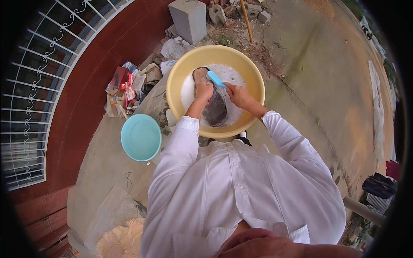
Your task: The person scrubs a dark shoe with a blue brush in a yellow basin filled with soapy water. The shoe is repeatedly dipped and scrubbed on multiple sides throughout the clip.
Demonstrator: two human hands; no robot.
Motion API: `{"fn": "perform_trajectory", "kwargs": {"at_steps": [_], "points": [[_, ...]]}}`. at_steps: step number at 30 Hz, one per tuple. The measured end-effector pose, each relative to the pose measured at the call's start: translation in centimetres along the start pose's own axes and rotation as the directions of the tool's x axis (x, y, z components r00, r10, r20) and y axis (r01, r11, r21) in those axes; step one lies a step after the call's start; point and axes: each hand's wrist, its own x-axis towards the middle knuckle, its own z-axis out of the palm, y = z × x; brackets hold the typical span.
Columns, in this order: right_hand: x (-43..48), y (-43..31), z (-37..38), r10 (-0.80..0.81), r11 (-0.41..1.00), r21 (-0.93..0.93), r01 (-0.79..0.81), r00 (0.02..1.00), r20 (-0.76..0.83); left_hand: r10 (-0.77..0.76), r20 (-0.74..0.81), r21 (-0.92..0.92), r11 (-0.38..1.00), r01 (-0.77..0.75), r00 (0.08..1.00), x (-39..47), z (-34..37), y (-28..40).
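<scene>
Before me stands a large yellow plastic basin [180, 61] holding white suds [237, 75]. A dark mesh shoe [215, 111] with a tan part towards its far end lies slanted over the foam inside. My left hand [204, 91] grips the middle of this shoe, its fingers partly hidden. In my right hand [240, 96] is the handle of a light-blue brush [215, 79]. The brush head rests on or just over the shoe by my left hand; its bristles face down, out of sight.
To the left on the concrete sits a smaller turquoise basin [141, 138] with what looks like clear water. Litter [129, 85] lies along the red wall [100, 71]. Beyond the big basin are a grey concrete block [189, 21], rubble and a wooden pole [247, 21].
</scene>
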Motion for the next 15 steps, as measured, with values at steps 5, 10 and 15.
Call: {"fn": "perform_trajectory", "kwargs": {"at_steps": [5, 10, 15], "points": [[0.2, 0.2, -1.4, -0.013, 1.0, 0.001, 0.013, 0.996, 0.093, -0.056, -0.067, -0.109, 0.993, 0.049, 0.996, 0.4, 0.7, -0.9], [4.8, -0.1, -1.6, -0.114, 0.991, -0.064, 0.121, 0.988, 0.101, -0.027, -0.112, -0.131, 0.991, 0.013, 0.993, 1.1, 0.9, -1.9], [4.3, 2.3, -4.2, -0.257, 0.966, 0.074, 0.246, 0.919, 0.298, -0.121, -0.333, -0.111, 0.99, 0.088, 0.935, 0.9, 2.7, -2.2]]}}
